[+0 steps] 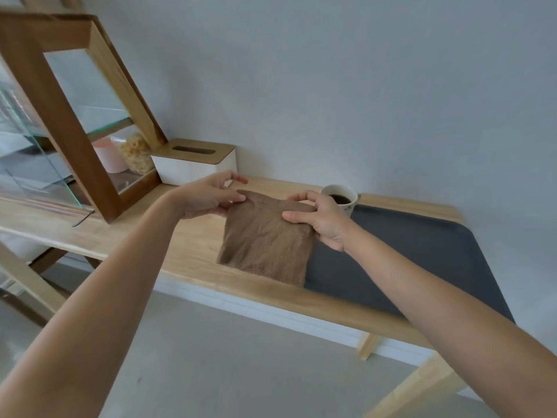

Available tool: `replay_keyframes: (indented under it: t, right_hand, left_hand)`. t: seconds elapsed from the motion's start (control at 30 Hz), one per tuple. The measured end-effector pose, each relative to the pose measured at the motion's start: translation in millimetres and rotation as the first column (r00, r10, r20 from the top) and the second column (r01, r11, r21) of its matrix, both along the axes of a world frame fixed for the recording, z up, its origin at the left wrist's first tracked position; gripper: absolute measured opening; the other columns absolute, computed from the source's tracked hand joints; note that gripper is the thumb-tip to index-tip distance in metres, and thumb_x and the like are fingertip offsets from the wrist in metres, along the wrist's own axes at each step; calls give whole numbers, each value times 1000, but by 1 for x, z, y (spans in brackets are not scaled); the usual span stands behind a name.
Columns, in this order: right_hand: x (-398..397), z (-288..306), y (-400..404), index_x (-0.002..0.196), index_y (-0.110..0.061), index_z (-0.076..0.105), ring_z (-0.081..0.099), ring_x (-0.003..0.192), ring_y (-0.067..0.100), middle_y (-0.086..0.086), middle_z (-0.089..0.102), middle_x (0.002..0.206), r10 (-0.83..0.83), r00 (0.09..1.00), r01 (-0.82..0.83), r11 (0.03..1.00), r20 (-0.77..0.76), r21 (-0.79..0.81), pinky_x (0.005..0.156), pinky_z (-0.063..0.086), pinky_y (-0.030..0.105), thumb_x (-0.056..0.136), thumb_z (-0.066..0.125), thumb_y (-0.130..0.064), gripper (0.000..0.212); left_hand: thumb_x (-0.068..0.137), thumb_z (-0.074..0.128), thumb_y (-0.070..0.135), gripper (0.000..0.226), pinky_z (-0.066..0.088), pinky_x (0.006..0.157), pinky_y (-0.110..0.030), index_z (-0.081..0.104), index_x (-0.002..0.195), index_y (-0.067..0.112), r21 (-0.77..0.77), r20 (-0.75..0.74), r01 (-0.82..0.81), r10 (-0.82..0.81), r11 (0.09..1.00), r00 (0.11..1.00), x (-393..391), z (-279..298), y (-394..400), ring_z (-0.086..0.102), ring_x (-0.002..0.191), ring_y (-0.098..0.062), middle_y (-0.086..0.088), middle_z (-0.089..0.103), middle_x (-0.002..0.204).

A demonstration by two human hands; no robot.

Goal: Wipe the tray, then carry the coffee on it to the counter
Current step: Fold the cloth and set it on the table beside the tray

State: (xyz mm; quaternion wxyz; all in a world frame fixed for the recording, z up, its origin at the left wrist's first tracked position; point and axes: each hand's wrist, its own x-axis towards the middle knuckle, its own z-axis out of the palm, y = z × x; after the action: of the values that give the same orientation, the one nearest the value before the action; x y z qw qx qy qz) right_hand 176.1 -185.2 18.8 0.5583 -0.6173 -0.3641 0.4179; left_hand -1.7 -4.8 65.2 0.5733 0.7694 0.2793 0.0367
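Meanwhile both hands (pixel 211 196) (pixel 321 220) pinch the brown cloth (pixel 265 245) between tissue box (pixel 194 164) and coffee cup (pixel 342 197).

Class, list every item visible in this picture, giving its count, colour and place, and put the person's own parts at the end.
Folded terry cloth: one, brown, held up over the tray's left end.
Flat rounded tray: one, dark grey, on the table's right part.
White mug of coffee: one, at the tray's far left corner.
Wooden table: one, light wood, along the wall.
Lidded tissue box: one, white with wooden lid, against the wall.
Glass-fronted wooden cabinet: one, brown, on the table's left.
Left hand: grip on the cloth's top left corner.
Right hand: grip on the top right corner.
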Motion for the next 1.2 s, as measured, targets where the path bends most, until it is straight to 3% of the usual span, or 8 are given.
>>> replay_keyframes:
  t: [0.1, 0.17, 0.33, 0.53, 0.67, 0.8, 1.0, 1.2]
  right_hand:
    - [-6, -22, 11, 134, -19, 44, 49, 125, 23, 7, 50, 137, -54, 795, 174, 974, 604, -143, 104, 40, 35, 75, 76, -42, 71]
    - [-16, -32, 10, 142, -19, 39, 34, 139, 24, 7, 39, 149, 66, 628, 96, 982, 775, -162, 114, 24, 42, 82, 66, -48, 72]
    - [-32, -58, 6, 153, -12, 8, -5, 150, 24, 11, 1, 162, 574, 269, -23, 807, 773, -590, 116, -13, 58, 82, 42, -72, 99]
    - [-28, -69, 9, 153, -11, -2, -11, 150, 23, 10, -9, 162, 608, 175, 10, 785, 774, -619, 113, -18, 61, 78, 31, -81, 107]
    - [-25, -74, 3, 153, -11, -2, -13, 149, 21, 9, -8, 162, 564, 183, -21, 821, 805, -571, 113, -20, 60, 80, 29, -80, 105]
    - [-15, -69, -20, 153, -12, 14, -3, 150, 17, 4, 9, 163, 408, 372, -87, 910, 834, -407, 114, -17, 60, 86, 36, -69, 90]
    - [43, -60, -58, 128, -12, 57, 55, 123, 21, 7, 62, 130, -195, 672, 310, 950, 715, -33, 104, 37, 28, 95, 52, -29, 37]
    - [97, -51, -51, 137, -13, 48, 53, 124, 19, 6, 55, 138, -398, 785, 518, 842, 474, -150, 100, 44, 30, 96, 49, -17, 42]
  left_hand:
    - [91, 58, 29, 57, 43, 103, -41, 34, 141, 17, 543, -215, 12, 125, 840, 968, 0, -37, 11, 49, 125, -28, -16, 41, 144]
    - [90, 55, 42, 67, 25, 115, -42, 27, 147, 23, 650, -293, 199, 0, 734, 956, -2, -59, 8, 25, 143, -25, -8, 22, 157]
    - [80, 52, 65, 86, -10, 116, -57, 4, 148, 45, 508, -548, 541, -234, 671, 804, -13, -109, 1, -14, 147, -15, 16, -13, 159]
    - [74, 56, 70, 88, -17, 113, -58, 2, 143, 57, 507, -515, 533, -258, 678, 818, -21, -117, 20, -20, 145, -13, 26, -15, 155]
    - [71, 62, 67, 93, -18, 111, -60, 4, 143, 56, 493, -565, 561, -245, 665, 788, -17, -109, 21, -20, 146, -16, 25, -12, 156]
    - [69, 73, 54, 99, -14, 113, -55, 15, 148, 44, 495, -640, 579, -179, 648, 748, 2, -85, 7, -10, 148, -18, 16, 1, 159]
    - [80, 70, 43, 87, 25, 116, -38, 24, 149, 20, 542, -117, 168, -124, 824, 985, 70, -65, -36, 28, 143, -17, 1, 28, 156]
    - [78, 76, 18, 93, 35, 112, -41, 18, 150, 11, 209, 67, -33, 19, 977, 998, 150, -97, -59, 35, 140, -23, -10, 32, 154]
